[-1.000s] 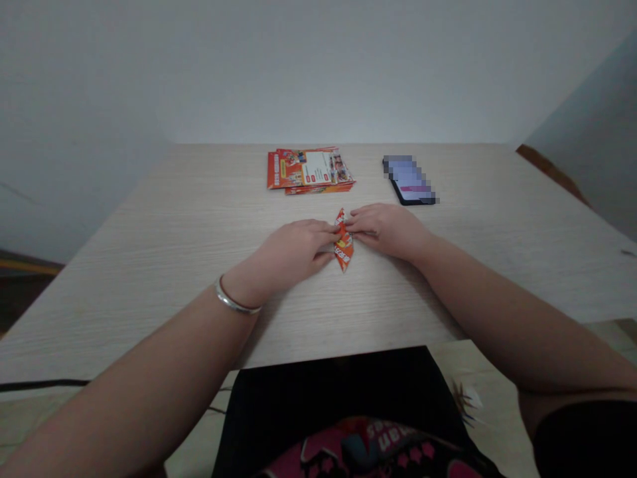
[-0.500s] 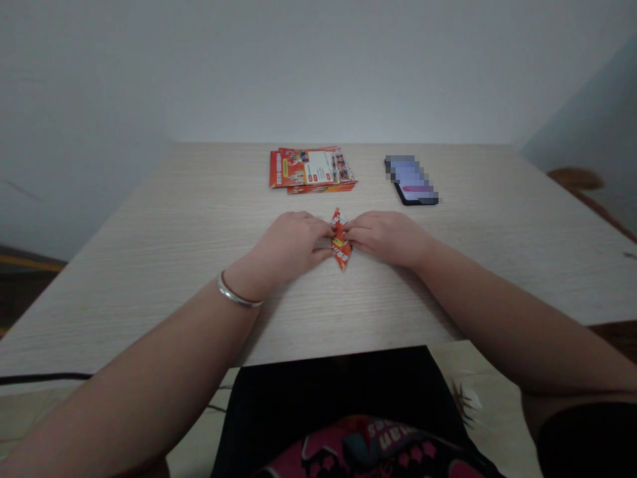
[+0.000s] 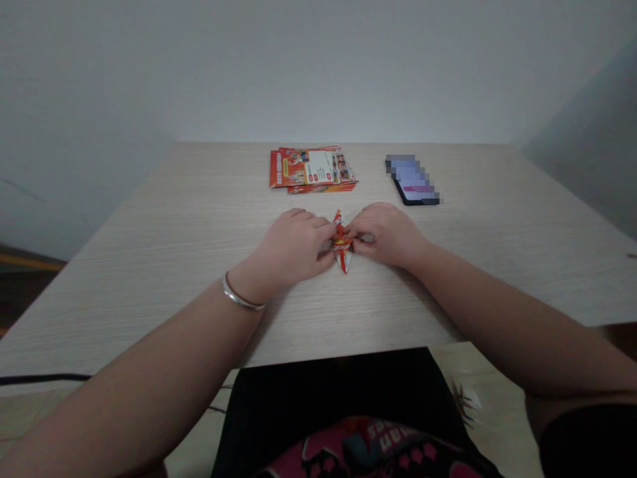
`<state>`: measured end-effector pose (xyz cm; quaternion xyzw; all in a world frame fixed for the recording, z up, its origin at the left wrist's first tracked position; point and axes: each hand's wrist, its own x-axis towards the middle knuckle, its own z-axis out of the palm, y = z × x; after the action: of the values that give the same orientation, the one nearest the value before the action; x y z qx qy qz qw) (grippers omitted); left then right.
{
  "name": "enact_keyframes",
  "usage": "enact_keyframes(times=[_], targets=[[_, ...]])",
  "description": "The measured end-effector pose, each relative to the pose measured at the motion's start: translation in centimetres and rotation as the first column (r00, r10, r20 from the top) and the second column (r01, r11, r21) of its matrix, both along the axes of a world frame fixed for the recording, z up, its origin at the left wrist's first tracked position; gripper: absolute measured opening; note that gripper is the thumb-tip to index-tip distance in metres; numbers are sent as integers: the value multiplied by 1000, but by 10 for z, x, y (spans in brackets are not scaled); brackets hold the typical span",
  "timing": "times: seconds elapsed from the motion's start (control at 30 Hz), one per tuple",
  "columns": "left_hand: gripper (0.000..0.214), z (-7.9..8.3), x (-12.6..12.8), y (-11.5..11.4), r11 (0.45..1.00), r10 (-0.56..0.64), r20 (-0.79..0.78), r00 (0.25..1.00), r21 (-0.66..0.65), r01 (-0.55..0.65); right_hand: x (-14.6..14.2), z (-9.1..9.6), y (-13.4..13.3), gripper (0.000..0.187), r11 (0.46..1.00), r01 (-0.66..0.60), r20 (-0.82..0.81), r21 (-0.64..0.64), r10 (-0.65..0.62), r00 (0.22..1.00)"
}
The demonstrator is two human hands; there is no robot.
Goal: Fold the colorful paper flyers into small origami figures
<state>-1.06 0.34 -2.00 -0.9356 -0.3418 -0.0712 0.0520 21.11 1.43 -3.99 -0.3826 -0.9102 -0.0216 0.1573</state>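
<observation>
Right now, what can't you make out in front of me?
All in the head view:
- Folded paper: side edges hidden by fingers of the left hand and right hand.
- Leaflet stack: lower sheets mostly covered by the top one; its fine print is too small.
- Phone: screen obscured by pixel blocks.
- Black strip: cut off by the left edge.

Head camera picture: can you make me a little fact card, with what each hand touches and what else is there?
Left hand: fingertips at the left side of the folded paper
Right hand: fingertips at its right side
Paper shape: pointed at both ends, orange-red and white
Left wrist: silver bracelet
Farther back: pile of flat printed things, phone to its right
Underneath: pale table
</observation>
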Motion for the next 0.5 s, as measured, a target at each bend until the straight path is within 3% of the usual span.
enact_keyframes(times=[0.27,0.5], targets=[[18,-6,2,6,990,-66,-18,998,123,68,1,3,-1,15,998,-43,-7,-55,43,999],[18,-3,6,5,988,-74,4,997,136,73,-3,9,-6,18,995,-22,131,93,10,991]])
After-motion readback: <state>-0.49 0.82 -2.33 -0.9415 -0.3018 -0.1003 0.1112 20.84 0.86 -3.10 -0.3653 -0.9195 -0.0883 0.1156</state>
